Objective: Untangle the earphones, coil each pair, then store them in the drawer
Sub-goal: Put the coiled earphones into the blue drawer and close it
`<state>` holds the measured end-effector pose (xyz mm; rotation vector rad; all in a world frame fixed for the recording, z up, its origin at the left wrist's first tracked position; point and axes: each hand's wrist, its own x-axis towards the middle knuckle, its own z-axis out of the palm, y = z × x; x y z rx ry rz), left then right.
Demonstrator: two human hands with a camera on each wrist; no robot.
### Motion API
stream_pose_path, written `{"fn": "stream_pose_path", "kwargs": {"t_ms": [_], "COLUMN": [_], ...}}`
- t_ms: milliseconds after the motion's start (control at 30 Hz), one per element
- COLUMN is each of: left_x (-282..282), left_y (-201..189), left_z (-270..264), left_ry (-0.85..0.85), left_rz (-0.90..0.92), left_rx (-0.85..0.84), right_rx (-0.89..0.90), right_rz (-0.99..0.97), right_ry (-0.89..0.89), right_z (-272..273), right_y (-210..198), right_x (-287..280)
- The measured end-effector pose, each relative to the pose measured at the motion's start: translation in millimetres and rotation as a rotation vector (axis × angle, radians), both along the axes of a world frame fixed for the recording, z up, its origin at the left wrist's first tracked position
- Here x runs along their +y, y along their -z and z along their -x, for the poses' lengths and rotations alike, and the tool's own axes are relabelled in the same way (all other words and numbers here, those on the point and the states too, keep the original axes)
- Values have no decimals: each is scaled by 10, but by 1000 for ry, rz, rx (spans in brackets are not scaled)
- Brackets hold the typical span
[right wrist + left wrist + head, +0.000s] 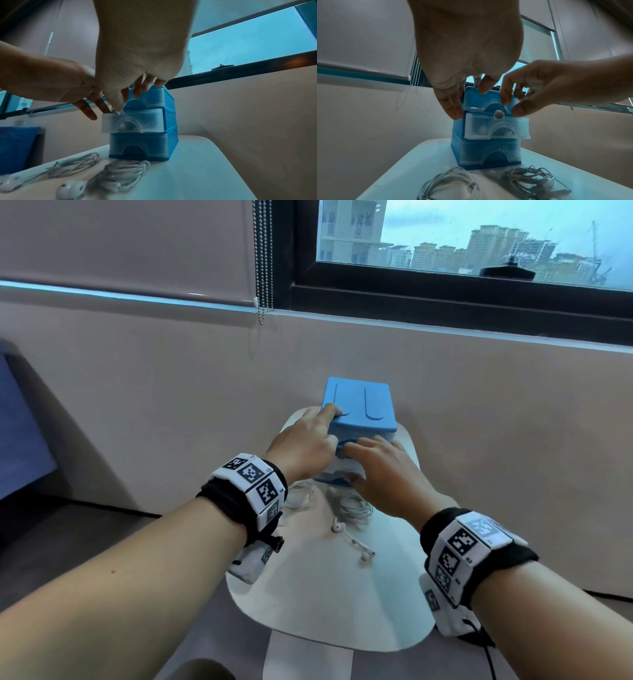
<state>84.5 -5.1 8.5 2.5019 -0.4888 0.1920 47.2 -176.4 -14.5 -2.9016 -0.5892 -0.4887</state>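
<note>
Blue cabinet: I see a small blue plastic drawer unit standing at the far end of the pale desk, close to the wall under the window.
Middle drawer: the clear middle drawer sticks out a little from the frame; the top and bottom ones sit flush.
Left hand: my left hand lies against the unit's left side and top edge with fingers straight, bracing it rather than gripping.
Right hand: my right hand is at the drawer fronts with thumb and fingers bent toward the small round knob; the wrist views are blurred, so I cannot tell whether it pinches the knob or only touches the drawer rim.
Earphones: two white bundles lie on the desk just in front of the unit, the left bundle and the right bundle, close together but apart, with earbuds trailing toward me. Neither is in a drawer.
Stage: I judge this as opening the drawer ahead of storing.
Coil risk: the coils look loose, so lifting one by a single strand could spill it and let it catch on the other.
Unit risk: the cabinet looks light; a hard pull without the left hand's brace could drag or tip it onto the cords.
Drawer risk: pulled too far, the drawer may come right out.
Closing risk: trailing earbuds could snag the drawer lip on closing.
</note>
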Motion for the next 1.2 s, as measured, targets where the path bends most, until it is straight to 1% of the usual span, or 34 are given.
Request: {"fn": "stream_pose_path", "kwargs": {"t_ms": [100, 267, 333, 433, 533, 567, 667, 733, 867, 933, 1000, 1067, 1200], "left_x": [2, 9, 4, 8, 11, 13, 12, 12, 9, 14, 15, 14, 11], "left_y": [5, -24, -36, -47, -70, -81, -112, -119, -123, -133, -140, -147, -168], "left_z": [-9, -18, -9, 1, 1, -1, -6, -5, -2, -4, -2, 6, 20], "left_ry": [8, 13, 15, 17, 18, 20, 25, 27, 29, 28, 27, 29, 31], "left_rz": [5, 23, 27, 30, 33, 41, 63, 66, 67, 68, 66, 62, 57], "left_rx": [0, 19, 27, 39, 53, 60, 78, 78, 89, 95, 95, 93, 90], "right_rx": [-7, 58, 73, 144, 186, 207, 247, 253, 331, 343, 358, 373, 375], "right_rz": [-97, -24, -29, -67, -39, -51, -206, -269, -309, -330, -288, -193, -109], "right_ry": [41, 85, 73, 32, 34, 49, 140, 184, 170, 150, 119, 96, 110], "right_z": [-28, -17, -13, -56, -121, -135, -174, -195, -194, -173, -157, -143, -153], "right_y": [42, 58, 57, 34, 37, 35, 11, -12, -49, -77, -90, -88, -74], "right_x": [-6, 13, 33, 103, 158, 169, 187, 205, 234, 221, 201, 192, 207]}}
